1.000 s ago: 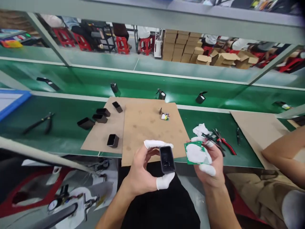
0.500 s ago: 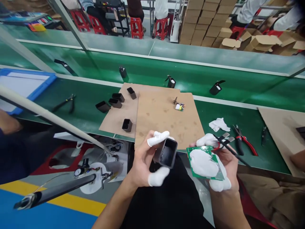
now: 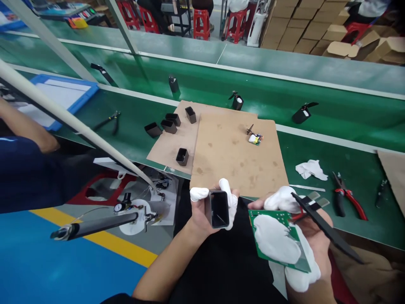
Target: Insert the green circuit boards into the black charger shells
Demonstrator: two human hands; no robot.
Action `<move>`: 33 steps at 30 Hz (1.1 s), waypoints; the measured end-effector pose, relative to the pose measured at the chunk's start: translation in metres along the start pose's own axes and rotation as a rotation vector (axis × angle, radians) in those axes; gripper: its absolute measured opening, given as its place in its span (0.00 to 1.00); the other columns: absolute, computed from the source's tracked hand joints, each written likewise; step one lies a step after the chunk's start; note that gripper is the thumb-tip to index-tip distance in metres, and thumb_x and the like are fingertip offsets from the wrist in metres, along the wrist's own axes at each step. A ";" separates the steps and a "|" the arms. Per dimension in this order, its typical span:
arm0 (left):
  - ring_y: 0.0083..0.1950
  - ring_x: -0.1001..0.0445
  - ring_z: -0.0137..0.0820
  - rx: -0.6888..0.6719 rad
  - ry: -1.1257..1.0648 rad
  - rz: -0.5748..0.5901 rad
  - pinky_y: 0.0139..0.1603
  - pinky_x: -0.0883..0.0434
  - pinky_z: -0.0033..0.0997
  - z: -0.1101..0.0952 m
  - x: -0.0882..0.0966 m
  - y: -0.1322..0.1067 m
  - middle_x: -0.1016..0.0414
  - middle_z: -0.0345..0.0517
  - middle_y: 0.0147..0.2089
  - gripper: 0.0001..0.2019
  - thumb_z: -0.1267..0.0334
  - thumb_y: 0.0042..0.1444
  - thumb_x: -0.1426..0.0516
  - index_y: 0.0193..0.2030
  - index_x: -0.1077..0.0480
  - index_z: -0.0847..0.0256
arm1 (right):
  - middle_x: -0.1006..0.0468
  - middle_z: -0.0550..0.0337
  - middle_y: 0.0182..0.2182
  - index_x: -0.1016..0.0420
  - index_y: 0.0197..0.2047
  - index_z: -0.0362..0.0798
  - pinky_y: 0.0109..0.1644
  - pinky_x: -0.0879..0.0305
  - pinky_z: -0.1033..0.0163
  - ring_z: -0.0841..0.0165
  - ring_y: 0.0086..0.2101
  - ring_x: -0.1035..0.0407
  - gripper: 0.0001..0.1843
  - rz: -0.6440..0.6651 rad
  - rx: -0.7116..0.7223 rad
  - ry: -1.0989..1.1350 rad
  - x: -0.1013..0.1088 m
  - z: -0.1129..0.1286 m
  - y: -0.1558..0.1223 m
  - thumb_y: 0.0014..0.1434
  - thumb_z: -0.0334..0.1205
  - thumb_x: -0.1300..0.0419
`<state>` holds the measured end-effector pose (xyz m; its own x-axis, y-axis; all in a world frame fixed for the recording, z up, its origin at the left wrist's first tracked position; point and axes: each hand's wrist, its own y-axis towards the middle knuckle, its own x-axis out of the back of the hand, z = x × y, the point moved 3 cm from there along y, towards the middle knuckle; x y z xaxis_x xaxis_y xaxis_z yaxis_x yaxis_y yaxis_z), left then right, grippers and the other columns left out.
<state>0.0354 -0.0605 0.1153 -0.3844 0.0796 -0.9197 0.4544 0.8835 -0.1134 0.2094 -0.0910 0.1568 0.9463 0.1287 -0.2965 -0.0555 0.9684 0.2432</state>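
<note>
My left hand (image 3: 205, 211), with white finger cots, grips a black rectangular plastic housing (image 3: 218, 209) whose open end faces me. My right hand (image 3: 297, 236), also in white cots, holds a green circuit board (image 3: 272, 219) flat across its fingers, and a long black tool (image 3: 325, 228) juts from the same hand to the right. Both hands hover over my lap just in front of the bench edge, a short gap between housing and board.
Brown cardboard sheets (image 3: 234, 156) lie on the green bench with several black housings (image 3: 169, 124) and a small wired part (image 3: 255, 138). A white rag (image 3: 311, 169) and red-handled pliers (image 3: 348, 196) lie right. A co-worker's arm (image 3: 28, 126) and a blue tray (image 3: 63, 95) are left.
The housing has turned in my left hand so its opening faces me squarely. My head has swung left, and the co-worker's arm at left has come further into view.
</note>
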 end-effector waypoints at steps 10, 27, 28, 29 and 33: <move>0.31 0.31 0.36 0.008 -0.075 -0.052 0.46 0.25 0.45 0.009 0.000 0.000 0.38 0.37 0.26 0.25 0.38 0.44 0.32 0.31 0.34 0.56 | 0.12 0.51 0.44 0.16 0.57 0.57 0.51 0.13 0.41 0.49 0.44 0.15 0.35 0.150 0.119 -0.136 -0.034 0.009 0.023 0.49 0.60 0.18; 0.32 0.35 0.34 -0.020 0.045 -0.111 0.40 0.29 0.38 0.005 0.004 0.000 0.44 0.35 0.28 0.28 0.36 0.40 0.30 0.34 0.33 0.56 | 0.11 0.52 0.44 0.14 0.53 0.55 0.44 0.14 0.47 0.53 0.41 0.16 0.37 0.183 0.138 -0.216 -0.037 0.001 0.030 0.39 0.42 0.11; 0.32 0.34 0.34 -0.018 0.051 -0.116 0.40 0.29 0.37 0.005 0.005 0.000 0.42 0.36 0.28 0.28 0.37 0.41 0.30 0.34 0.32 0.56 | 0.11 0.53 0.44 0.14 0.53 0.55 0.44 0.14 0.47 0.53 0.40 0.16 0.37 0.184 0.141 -0.209 -0.037 0.000 0.030 0.39 0.43 0.11; 0.32 0.34 0.34 -0.016 0.055 -0.123 0.39 0.30 0.36 0.005 0.006 -0.001 0.40 0.37 0.28 0.27 0.38 0.43 0.30 0.35 0.32 0.56 | 0.11 0.53 0.44 0.14 0.53 0.55 0.44 0.14 0.47 0.54 0.40 0.16 0.37 0.182 0.143 -0.197 -0.036 -0.001 0.030 0.39 0.43 0.11; 0.29 0.36 0.31 -0.032 0.032 -0.134 0.36 0.31 0.35 0.005 0.011 -0.003 0.38 0.36 0.27 0.24 0.41 0.45 0.30 0.36 0.30 0.57 | 0.12 0.55 0.44 0.16 0.53 0.54 0.47 0.14 0.47 0.54 0.41 0.16 0.37 0.188 0.142 -0.172 -0.035 -0.006 0.030 0.39 0.38 0.11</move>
<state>0.0339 -0.0643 0.1042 -0.4652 -0.0258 -0.8848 0.3718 0.9014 -0.2217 0.1725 -0.0656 0.1693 0.9644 0.2534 -0.0761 -0.2015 0.8898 0.4094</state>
